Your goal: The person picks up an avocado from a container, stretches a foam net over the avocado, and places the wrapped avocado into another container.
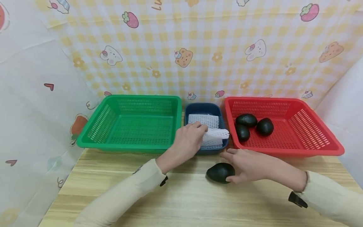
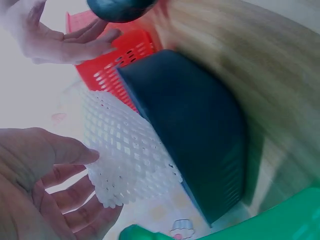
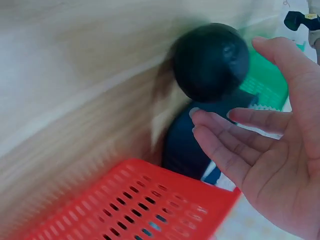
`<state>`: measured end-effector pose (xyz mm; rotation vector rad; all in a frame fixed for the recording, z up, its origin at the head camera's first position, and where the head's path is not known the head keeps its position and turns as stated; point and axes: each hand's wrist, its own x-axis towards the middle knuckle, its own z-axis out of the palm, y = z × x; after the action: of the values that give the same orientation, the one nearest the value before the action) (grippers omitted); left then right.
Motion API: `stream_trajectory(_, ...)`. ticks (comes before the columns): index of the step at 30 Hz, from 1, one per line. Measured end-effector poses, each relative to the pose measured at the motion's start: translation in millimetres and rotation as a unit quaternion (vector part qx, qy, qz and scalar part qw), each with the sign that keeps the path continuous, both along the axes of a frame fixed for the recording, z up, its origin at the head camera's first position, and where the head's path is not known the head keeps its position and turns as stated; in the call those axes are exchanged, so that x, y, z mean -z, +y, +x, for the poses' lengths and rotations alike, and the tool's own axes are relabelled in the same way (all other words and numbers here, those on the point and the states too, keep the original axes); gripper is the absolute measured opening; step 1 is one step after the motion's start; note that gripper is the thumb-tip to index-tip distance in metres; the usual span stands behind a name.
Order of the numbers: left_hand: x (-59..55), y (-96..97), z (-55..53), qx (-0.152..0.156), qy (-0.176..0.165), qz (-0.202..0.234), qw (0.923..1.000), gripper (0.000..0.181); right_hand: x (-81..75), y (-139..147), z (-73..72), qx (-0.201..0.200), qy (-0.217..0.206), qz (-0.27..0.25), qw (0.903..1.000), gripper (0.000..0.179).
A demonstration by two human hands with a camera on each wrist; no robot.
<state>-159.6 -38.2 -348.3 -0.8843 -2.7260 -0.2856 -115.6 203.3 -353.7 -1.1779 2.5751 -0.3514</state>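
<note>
My left hand pinches a white foam net sleeve over the small dark blue basket; in the left wrist view the thumb lies on the net sleeve with the fingers on its other side. A dark avocado sits on the wooden table in front of that basket. Beside it is my right hand, thumb at the avocado's right edge. In the right wrist view its fingers are loosely extended and apart around the near side of the avocado, not closed on it.
More white net sleeves lie in the blue basket. To the left stands a green basket with nothing in it. A red basket at the right holds several avocados at its left side. A patterned cloth hangs behind.
</note>
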Motion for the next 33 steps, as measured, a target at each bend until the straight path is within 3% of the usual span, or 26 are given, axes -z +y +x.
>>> stream_trajectory(6, -11.4, -5.7, 4.3, 0.021, 0.005, 0.029, 0.9994, 0.017, -16.1, 5, 1.3, 0.012, 0.044, -0.061, 0.9971, 0.053)
stream_trajectory(14, -24.0, -15.7, 4.2, 0.054, 0.007, 0.067, 0.9963, 0.017, -23.8, 17, -11.3, 0.005, 0.121, -0.157, 0.9801, 0.028)
stream_trajectory(19, -30.6, -22.6, 0.1, 0.069, -0.009, 0.076, 0.9947, 0.019, -19.9, 22, -17.1, 0.002, 0.139, -0.222, 0.9650, 0.024)
stream_trajectory(27, -44.0, -37.5, -9.7, 0.095, -0.042, 0.077, 0.9916, 0.019, -12.7, 24, -27.6, -0.006, 0.191, -0.320, 0.9281, 0.035)
stream_trajectory(33, -57.8, -47.2, -16.3, 0.095, -0.076, 0.096, 0.9880, 0.020, -9.2, 21, -32.0, 0.001, 0.174, -0.356, 0.9182, 0.042)
